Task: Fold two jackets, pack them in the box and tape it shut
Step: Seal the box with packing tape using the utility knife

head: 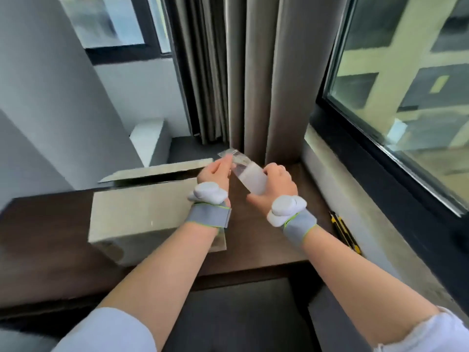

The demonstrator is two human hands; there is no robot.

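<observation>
- Clear tape strip (250, 177) is up in the air, stretched between both hands, just right of the cardboard box (142, 212) and above the dark tabletop (45, 224).
- Left hand (215, 174): its grip pinches the strip's far end, which looks crumpled.
- Right hand (274, 189): its grip curls round the near end. Whether a roll sits inside that hand, I cannot tell.
- Handling call: this tape is feather-light, thin and floppy, and probably sticky on one face. Slack would likely let it fold onto itself, so take it by the two ends and keep it taut.
- The box looks stiff but light. Its far flap (157, 170) stands raised, the near top lies flat, and that seam is where the tape belongs.
- Count: one box, one tape strip, two hands, each with a grey wristband (206, 217) carrying a white device.
- One yellow-and-black utility knife (344, 232) lies at the tabletop's right edge, well apart from the hands.
- Jackets: none in view; presumably inside the box, but that's my guess.
</observation>
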